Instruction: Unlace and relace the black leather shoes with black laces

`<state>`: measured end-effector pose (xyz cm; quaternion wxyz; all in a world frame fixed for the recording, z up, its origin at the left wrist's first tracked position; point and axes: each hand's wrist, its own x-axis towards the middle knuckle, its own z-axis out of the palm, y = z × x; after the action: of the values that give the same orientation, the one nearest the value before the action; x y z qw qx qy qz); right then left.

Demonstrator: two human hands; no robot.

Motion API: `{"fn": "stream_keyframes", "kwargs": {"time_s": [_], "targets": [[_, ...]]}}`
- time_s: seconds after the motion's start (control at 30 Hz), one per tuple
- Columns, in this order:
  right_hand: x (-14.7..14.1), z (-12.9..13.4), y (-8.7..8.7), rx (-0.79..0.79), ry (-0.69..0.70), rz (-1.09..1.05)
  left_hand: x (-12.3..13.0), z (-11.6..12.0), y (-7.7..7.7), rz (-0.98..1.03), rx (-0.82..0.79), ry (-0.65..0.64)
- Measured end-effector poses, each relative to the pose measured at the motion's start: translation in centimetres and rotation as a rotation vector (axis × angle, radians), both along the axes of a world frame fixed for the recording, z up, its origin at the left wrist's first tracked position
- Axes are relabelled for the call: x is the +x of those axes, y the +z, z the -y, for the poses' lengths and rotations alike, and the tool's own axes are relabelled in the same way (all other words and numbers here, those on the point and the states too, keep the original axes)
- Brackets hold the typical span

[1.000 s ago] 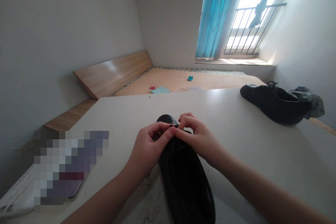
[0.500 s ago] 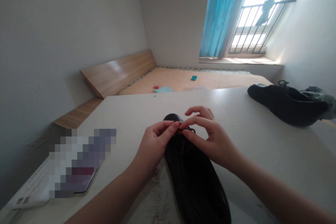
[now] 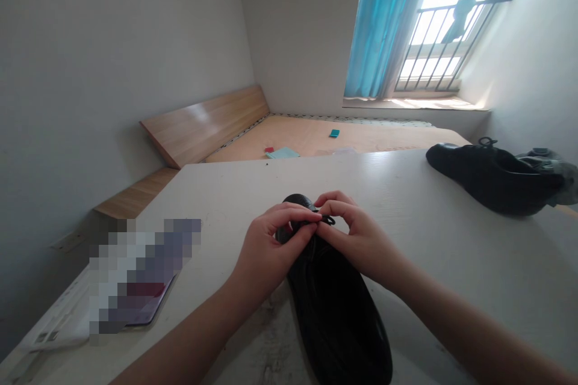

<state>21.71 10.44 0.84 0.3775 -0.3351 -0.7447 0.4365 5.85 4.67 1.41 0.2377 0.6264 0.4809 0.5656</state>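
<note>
Black lace [image 3: 331, 221] between fingertips, high on the near shoe [image 3: 336, 313]

The near shoe rests sole down on the white table [image 3: 217, 210], toe pointing away from the person and its opening facing back. Left hand [image 3: 266, 240] and right hand [image 3: 361, 231] meet over the lacing, just behind the toe. Each seems to pinch lace between thumb and forefinger, though the fingertips hide which strand each one has; a small loop stands out by the right fingertips.

Handling the lace looks like the step in hand, and it is unfinished, I judge. The next move calls for a fine, firm pinch on both sides, without letting the loop slip.

Half a second ago the right hand was more spread, its fingers lifted and splayed; now they are curled in, closer to the left fingertips. The left forefinger now reaches further over the lacing. At the right, the second shoe [image 3: 497, 183], its lace in a bow, lies in the same place.
</note>
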Motion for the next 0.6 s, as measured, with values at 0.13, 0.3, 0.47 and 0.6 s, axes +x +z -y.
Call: {"fn": "stream_keyframes", "kwargs": {"time_s": [0.13,0.3,0.47,0.6], "targets": [[-0.3,0.3,0.1,-0.042,0.005,-0.051,-0.6,0.0,-0.2,-0.287,0.262,0.047],[0.0,0.3,0.4,-0.270,0.057,-0.134,-1.4,-0.5,-0.8,-0.487,0.530,0.013],[0.8,0.1,0.3,-0.457,0.073,-0.236,-1.7,-0.5,-1.1,-0.583,0.587,0.038],[0.9,-0.1,0.4,-0.483,0.106,-0.226,-1.7,-0.3,-1.3,-0.573,0.598,0.069]]}}
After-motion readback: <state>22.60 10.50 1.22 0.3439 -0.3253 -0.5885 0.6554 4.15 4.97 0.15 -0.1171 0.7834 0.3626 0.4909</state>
